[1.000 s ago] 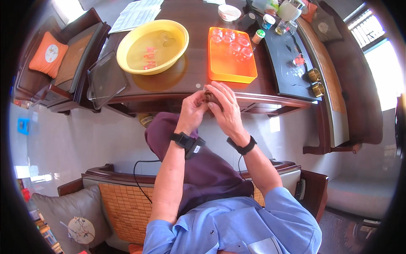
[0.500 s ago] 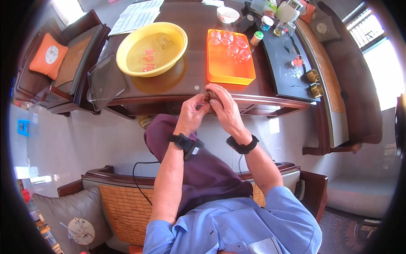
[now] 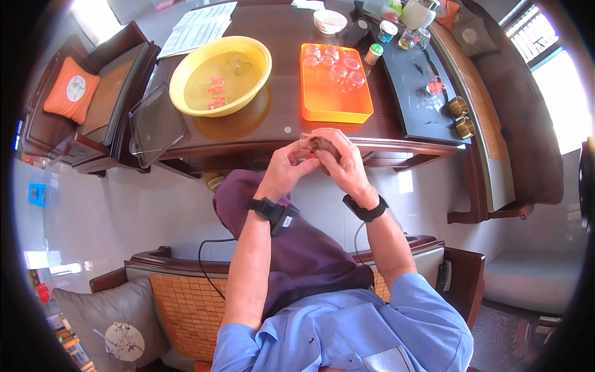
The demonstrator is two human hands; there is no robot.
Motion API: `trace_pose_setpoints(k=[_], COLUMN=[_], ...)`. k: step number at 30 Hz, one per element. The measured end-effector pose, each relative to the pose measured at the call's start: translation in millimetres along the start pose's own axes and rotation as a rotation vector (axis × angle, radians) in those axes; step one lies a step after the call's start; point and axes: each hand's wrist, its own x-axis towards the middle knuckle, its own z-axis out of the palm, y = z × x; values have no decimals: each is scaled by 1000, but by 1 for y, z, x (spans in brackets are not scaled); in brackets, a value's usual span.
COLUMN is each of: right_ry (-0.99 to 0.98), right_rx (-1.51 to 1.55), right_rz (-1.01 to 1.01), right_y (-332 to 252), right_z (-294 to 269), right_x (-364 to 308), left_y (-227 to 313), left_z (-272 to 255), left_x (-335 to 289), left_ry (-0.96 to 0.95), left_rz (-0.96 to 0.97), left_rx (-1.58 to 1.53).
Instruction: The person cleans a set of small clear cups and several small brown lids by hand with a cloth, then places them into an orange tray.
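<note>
My left hand [image 3: 287, 168] and my right hand [image 3: 348, 162] meet just in front of the table's near edge. My right hand is closed around a crumpled brown cloth [image 3: 324, 147]. Between the fingers of my left hand is what looks like a small clear glass cup, mostly hidden by the fingers and the cloth. Beyond my hands lies an orange tray [image 3: 334, 106] with several clear glass cups [image 3: 338, 74] at its far end. To the left, a yellow basin [image 3: 178, 93] of water contains a clear glass [image 3: 239, 63] and red-marked pieces [image 3: 216, 93].
A clear plastic lid [image 3: 156, 127] overhangs the table's left corner. On the right, a dark tea tray [image 3: 414, 93] bears two brass-coloured cups [image 3: 462, 118] and a red-patterned cup [image 3: 435, 86]. A green-capped jar [image 3: 374, 54], a white bowl [image 3: 330, 22] and papers [image 3: 197, 30] stand farther back.
Both hands have shifted slightly to the right and nearer to me. The right hand has turned, and more of the brown cloth shows. The basin and tray stay put.
</note>
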Motion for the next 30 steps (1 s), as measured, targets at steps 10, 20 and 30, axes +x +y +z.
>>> trace_pose_setpoints(k=[10,20,30], right_ry=[23,276,84], right_rx=[504,351,-10], right_rz=[447,187,212], right_y=[8,-10,6], right_z=[-6,1,38], right_x=[15,3,-27], left_y=[0,10,3], left_z=[-2,-1,-10], left_x=[-6,-1,-1], left_ry=[-96,22,235], left_rz=[45,68,177], left_rx=[-109,-163,-165])
